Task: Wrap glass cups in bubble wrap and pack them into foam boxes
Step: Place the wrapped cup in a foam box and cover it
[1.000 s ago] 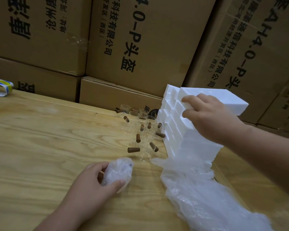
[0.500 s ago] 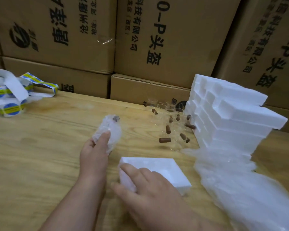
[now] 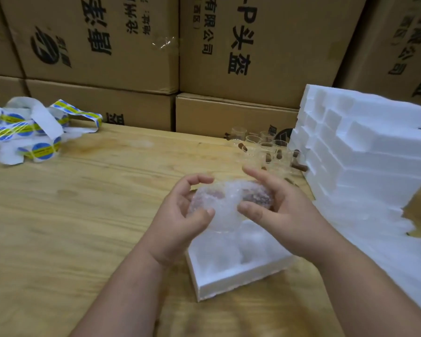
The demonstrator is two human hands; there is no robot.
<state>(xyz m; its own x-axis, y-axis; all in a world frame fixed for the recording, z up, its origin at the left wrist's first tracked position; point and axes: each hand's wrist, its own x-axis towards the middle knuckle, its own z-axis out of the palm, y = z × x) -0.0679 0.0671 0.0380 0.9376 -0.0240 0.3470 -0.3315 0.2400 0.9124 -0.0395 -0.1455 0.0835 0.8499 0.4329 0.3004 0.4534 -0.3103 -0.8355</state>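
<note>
Both our hands grip the wrapped cup (image 3: 229, 203), left hand (image 3: 180, 220) and right hand (image 3: 280, 210) curled round its ends, just above the foam box (image 3: 233, 276) on the table (image 3: 71, 215).

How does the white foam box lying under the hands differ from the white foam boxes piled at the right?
The single white foam box lies flat and alone on the wooden table, its moulded hollows facing up. The stacked white foam boxes form a tall, staggered pile with only outer walls showing. Both are plain white foam.
</note>
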